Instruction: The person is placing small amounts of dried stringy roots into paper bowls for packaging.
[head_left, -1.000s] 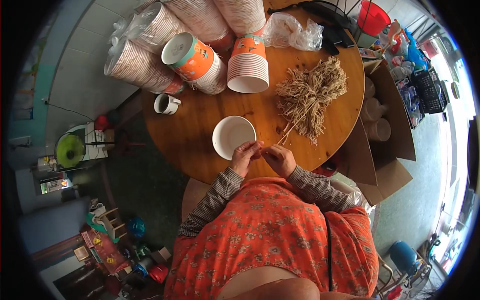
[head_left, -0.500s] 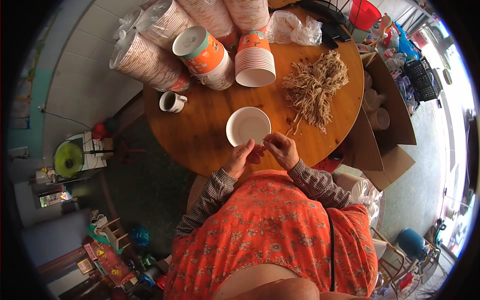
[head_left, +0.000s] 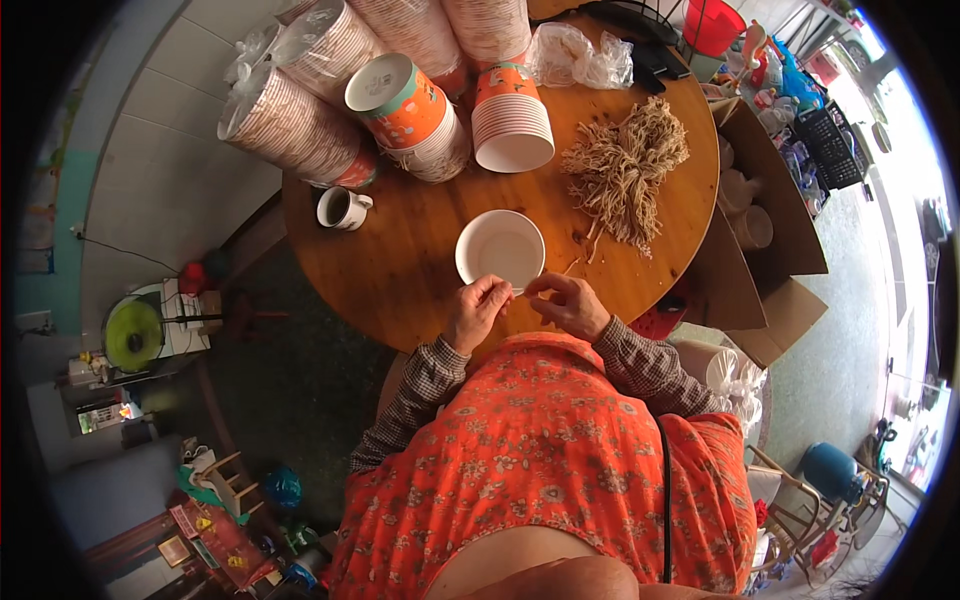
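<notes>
Bowl, white and open-topped, stands on the round wooden table at twelve o'clock, just beyond my left hand and right hand. On my left, thumb and forefinger are pressed together at the tips, while my right fingers curl toward them; whether either side pinches anything, I cannot tell. The bundle of beige strands lies between one and two o'clock, the mug at ten.
</notes>
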